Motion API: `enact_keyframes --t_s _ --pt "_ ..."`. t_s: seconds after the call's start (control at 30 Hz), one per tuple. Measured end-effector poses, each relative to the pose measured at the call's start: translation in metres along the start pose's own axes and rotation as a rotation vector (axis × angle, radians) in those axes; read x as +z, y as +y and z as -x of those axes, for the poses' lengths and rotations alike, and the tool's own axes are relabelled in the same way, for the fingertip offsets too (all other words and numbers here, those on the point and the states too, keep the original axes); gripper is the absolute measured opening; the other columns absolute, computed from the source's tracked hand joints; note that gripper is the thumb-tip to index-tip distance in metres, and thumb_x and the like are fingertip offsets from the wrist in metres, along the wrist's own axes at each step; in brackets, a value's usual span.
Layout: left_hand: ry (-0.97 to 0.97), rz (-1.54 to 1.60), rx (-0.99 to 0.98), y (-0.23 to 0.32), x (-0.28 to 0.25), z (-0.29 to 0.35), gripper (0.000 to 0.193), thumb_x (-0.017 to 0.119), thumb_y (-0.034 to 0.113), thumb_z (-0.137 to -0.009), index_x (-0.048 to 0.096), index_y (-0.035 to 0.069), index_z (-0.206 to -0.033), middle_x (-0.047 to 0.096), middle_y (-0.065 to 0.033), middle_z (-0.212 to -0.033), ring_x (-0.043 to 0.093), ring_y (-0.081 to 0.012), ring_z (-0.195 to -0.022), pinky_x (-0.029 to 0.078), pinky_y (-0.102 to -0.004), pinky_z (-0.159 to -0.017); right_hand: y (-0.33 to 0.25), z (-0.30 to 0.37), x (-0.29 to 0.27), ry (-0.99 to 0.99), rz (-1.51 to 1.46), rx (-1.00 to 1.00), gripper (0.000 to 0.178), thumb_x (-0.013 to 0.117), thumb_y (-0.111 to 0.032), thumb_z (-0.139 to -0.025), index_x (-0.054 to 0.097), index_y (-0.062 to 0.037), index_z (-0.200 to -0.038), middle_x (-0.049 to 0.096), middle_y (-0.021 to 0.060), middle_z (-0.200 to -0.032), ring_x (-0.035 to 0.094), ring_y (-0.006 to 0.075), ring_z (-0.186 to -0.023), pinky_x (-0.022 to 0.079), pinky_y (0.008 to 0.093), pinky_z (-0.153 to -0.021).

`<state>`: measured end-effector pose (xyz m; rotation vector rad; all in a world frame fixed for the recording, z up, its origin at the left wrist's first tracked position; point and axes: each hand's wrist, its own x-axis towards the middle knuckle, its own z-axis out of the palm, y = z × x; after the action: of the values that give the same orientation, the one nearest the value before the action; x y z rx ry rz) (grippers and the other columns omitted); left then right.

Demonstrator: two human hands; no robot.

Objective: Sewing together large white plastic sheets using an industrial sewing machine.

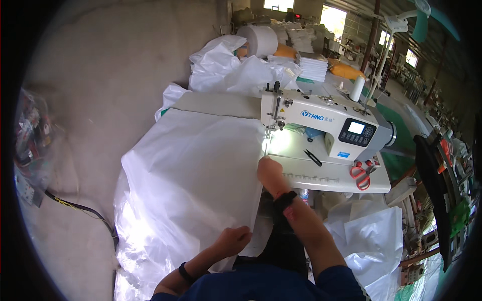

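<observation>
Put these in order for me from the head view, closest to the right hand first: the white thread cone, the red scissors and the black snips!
From the right hand:
1. Black snips: just to its right, on the white tabletop.
2. Red scissors: farther right, near the tabletop's corner.
3. White thread cone: up high, behind the sewing machine's arm.
</observation>
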<state>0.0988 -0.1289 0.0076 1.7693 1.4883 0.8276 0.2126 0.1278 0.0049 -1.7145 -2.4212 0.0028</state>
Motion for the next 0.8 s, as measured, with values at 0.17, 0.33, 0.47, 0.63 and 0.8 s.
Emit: enact_keyframes --t_s 0.17,0.33,0.47,0.63,0.8 --pt "0.027 0.023 -0.059 -0.006 0.0 -0.013 0.025 0.059 0.024 -0.09 0.056 0.002 -0.08 0.056 -0.0206 -0.064 0.058 -0.0343 -0.059 0.046 -0.0412 -0.058 -0.022 0.03 -0.001 0.031 0.041 0.05 0.05 0.057 -0.014 -0.084 0.051 0.0118 -0.127 0.072 0.0147 -0.086 0.072 0.0252 -0.071 0.057 0.0354 -0.061" --pt "0.029 0.15 -0.134 -0.015 0.004 -0.04 0.021 0.059 0.021 -0.088 0.056 0.001 -0.082 0.056 -0.0231 -0.069 0.058 -0.0355 -0.062 0.046 -0.042 -0.059 -0.021 0.055 0.001 -0.005 -0.158 0.149 0.053 0.053 -0.014 -0.087 0.045 0.0077 -0.135 0.07 0.0175 -0.085 0.071 0.0305 -0.075 0.056 0.0405 -0.067" --pt "0.073 0.175 -0.109 -0.014 0.006 -0.063 0.022 0.06 0.021 -0.088 0.059 0.0 -0.084 0.054 -0.0177 -0.065 0.051 -0.0219 -0.059 0.044 -0.0376 -0.059 -0.014 0.054 0.008 0.026 -0.307 0.184 0.05 0.048 -0.018 -0.091 0.045 0.0027 -0.137 0.069 0.0223 -0.085 0.069 0.0382 -0.08 0.054 0.048 -0.073" --pt "0.114 0.191 -0.106 -0.015 0.009 -0.09 0.022 0.061 0.021 -0.088 0.063 -0.001 -0.089 0.058 -0.0159 -0.068 0.052 -0.0167 -0.062 0.045 -0.0356 -0.061 -0.009 0.048 0.011 0.025 -0.339 0.187 0.051 0.047 -0.017 -0.091 0.044 0.0035 -0.137 0.068 0.0228 -0.084 0.068 0.0385 -0.079 0.053 0.0486 -0.072" --pt "0.14 0.233 -0.098 -0.024 0.015 -0.116 0.022 0.061 0.02 -0.089 0.066 0.0 -0.095 0.063 -0.0138 -0.072 0.057 -0.0136 -0.067 0.047 -0.0322 -0.065 -0.007 0.049 0.012 0.015 -0.353 0.16 0.055 0.049 -0.015 -0.089 0.041 0.0077 -0.138 0.068 0.0216 -0.083 0.068 0.0371 -0.076 0.054 0.0478 -0.069"
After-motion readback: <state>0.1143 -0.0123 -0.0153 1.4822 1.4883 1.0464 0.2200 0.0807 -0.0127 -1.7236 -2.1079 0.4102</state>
